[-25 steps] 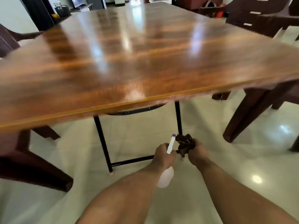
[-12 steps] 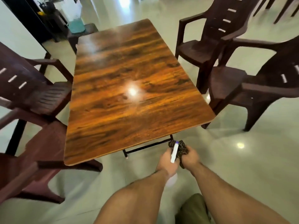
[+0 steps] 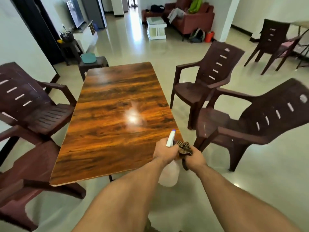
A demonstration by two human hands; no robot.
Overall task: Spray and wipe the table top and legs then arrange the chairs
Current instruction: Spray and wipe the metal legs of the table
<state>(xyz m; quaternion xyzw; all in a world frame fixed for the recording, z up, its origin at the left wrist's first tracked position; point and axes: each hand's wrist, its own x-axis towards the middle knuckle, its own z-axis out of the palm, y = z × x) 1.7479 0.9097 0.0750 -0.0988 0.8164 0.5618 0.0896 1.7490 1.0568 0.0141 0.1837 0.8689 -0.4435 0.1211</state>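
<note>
A glossy wooden table (image 3: 117, 118) stretches away from me in the middle of the head view. My left hand (image 3: 164, 150) grips a white spray bottle (image 3: 168, 173) by its neck, its nozzle pointing up over the table's near right corner. Right beside it, my right hand (image 3: 194, 159) holds a crumpled dark brown cloth (image 3: 184, 147). Both hands hover at the table's near right corner. Dark brown plastic chairs stand around the table: two on the left (image 3: 33, 104) (image 3: 25, 178) and two on the right (image 3: 205, 81) (image 3: 254, 123).
A small stool with a teal item (image 3: 91, 61) stands past the table's far end. Another brown chair (image 3: 274, 44) is at the far right. A sofa (image 3: 189, 19) and a white low table (image 3: 155, 27) are in the background. Shiny tiled floor surrounds everything.
My view has risen from low beside the table legs to standing height above the table top. Both hands came up with the bottle and cloth to the near right corner.
</note>
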